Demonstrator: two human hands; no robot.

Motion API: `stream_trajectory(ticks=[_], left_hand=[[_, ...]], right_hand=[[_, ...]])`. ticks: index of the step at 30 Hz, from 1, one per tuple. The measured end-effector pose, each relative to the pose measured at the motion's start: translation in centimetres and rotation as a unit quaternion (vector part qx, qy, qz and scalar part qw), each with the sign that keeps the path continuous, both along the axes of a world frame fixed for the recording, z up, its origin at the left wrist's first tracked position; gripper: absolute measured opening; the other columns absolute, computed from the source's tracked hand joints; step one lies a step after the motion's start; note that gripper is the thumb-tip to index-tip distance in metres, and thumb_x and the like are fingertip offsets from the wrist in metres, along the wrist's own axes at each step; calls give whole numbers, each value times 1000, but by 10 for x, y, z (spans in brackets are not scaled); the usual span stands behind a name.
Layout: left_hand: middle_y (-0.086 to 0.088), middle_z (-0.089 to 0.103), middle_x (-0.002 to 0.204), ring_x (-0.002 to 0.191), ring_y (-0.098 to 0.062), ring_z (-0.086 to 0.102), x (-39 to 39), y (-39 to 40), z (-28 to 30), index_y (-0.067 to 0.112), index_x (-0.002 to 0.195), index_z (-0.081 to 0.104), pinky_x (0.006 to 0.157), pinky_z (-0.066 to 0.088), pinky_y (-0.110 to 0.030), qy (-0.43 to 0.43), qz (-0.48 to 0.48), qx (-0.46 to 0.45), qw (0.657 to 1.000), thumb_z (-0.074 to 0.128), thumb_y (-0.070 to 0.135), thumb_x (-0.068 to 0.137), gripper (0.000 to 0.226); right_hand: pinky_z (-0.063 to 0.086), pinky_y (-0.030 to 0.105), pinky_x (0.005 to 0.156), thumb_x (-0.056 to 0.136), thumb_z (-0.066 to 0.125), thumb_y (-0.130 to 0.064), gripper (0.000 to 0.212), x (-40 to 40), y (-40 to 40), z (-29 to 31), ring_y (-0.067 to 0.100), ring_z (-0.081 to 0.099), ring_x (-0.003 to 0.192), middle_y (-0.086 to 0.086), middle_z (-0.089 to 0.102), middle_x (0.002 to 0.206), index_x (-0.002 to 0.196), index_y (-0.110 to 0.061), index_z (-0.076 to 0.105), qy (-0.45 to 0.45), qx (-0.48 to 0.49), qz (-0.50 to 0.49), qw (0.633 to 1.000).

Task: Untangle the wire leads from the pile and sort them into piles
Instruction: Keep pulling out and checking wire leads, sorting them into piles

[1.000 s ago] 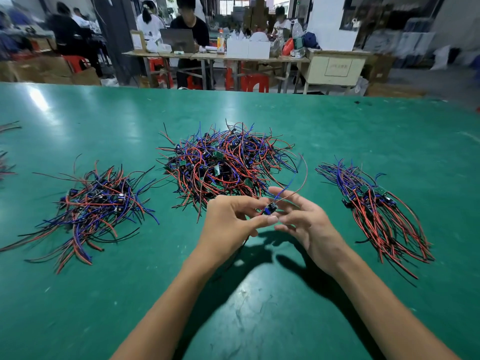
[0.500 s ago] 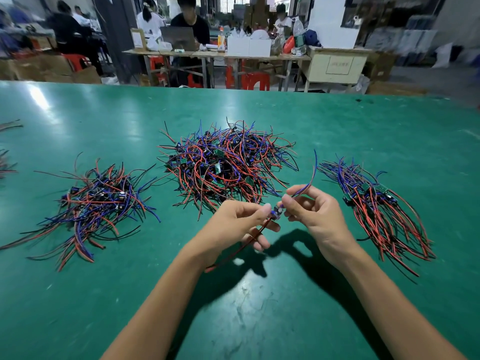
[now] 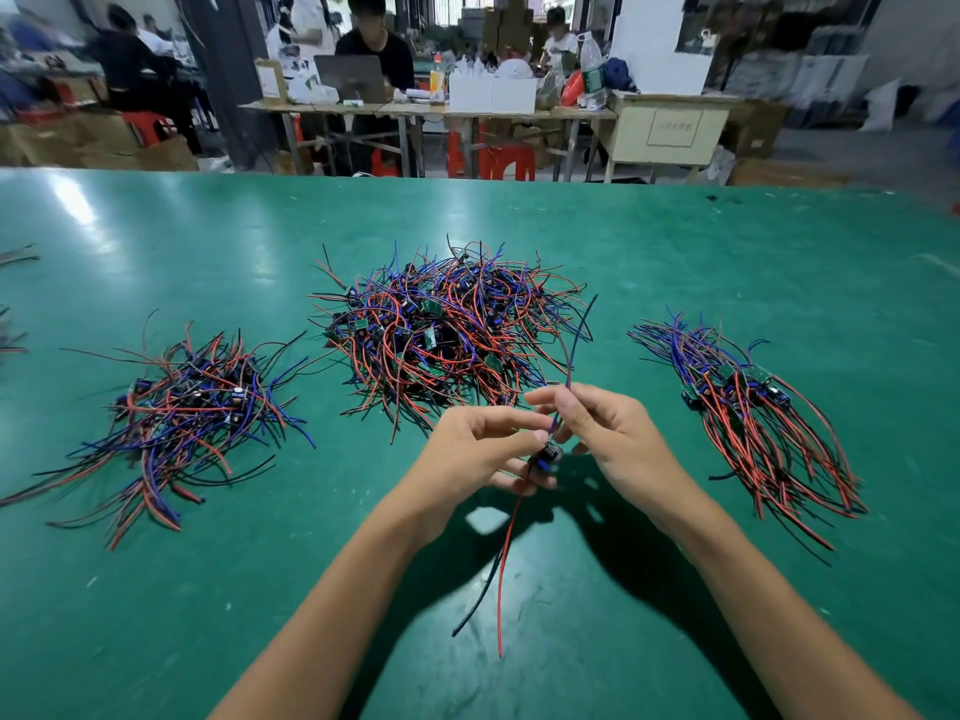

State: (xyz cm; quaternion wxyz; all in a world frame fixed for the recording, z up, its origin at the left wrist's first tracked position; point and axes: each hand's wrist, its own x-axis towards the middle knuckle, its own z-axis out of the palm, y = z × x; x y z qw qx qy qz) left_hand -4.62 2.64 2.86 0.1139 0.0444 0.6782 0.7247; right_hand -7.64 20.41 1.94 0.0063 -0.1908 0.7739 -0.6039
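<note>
A single wire lead with a small dark module (image 3: 546, 456) is pinched at the module by the left hand (image 3: 480, 449) and on its blue upper strands by the right hand (image 3: 597, 428), its long axis running near-to-far, nearer the combed red-and-blue pile at right (image 3: 748, 407) than the tangled centre pile (image 3: 447, 324).

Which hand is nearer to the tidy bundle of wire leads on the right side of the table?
Right. The right hand is just left of the tidy bundle, with bare table between them. The left hand is farther left, beyond the right hand.
</note>
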Motion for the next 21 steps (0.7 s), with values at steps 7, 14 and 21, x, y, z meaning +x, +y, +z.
stream_trajectory(ticks=[7, 14, 21], left_hand=[[-11, 78, 95, 59, -27, 72, 1, 4, -4, 5, 98, 75, 50, 57, -28, 9, 20, 13, 1000, 73, 17, 91, 15], [-16, 76, 90, 57, -27, 71, 0, 5, -5, 4, 96, 75, 51, 57, -29, 15, 41, 20, 999, 76, 19, 89, 17], [-18, 76, 89, 57, -28, 70, 0, 5, -6, 7, 94, 78, 52, 57, -30, 20, 42, 19, 999, 76, 20, 88, 14]], right_hand=[[49, 20, 69, 96, 65, -42, 19, 3, -2, 2, 5, 67, 71, -10, 75, 81, 102, -30, 77, -8, 6, -55, 998], [52, 17, 56, 80, 83, -41, 20, 4, 1, 4, 12, 69, 59, -3, 76, 72, 80, -22, 77, -6, -40, -149, 988], [46, 16, 52, 88, 77, -27, 11, 5, -3, 6, 8, 60, 56, -2, 73, 70, 81, -19, 79, -65, -110, -126, 984]])
